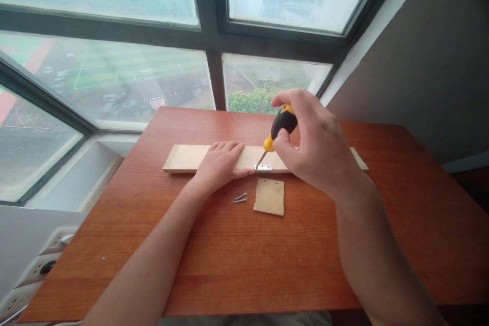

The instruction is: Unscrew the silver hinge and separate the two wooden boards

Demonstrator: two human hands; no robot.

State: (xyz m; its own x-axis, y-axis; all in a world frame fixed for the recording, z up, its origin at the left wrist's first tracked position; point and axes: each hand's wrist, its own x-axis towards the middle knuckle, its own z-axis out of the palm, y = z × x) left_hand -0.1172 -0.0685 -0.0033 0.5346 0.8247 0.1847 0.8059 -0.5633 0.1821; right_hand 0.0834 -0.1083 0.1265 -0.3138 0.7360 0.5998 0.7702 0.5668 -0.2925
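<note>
My right hand [313, 147] grips a screwdriver [283, 125] with a black and yellow handle, its shaft slanting down to the left. The tip meets the left end of a small silver hinge [263, 167] at the near edge of a long pale wooden board [185, 157]. My left hand [219, 164] lies on the board with fingers stretched out, its thumb reaching toward the hinge. Several screws [240, 198] lie loose on the table in front of the board. Beside them is a small square wooden piece [269, 197] with two holes near its far edge.
The reddish-brown table [244, 265] stands against large windows with dark frames [214, 41]. Power sockets [40, 267] with plugs sit at the lower left, beyond the table's edge. A grey wall [420, 71] rises on the right.
</note>
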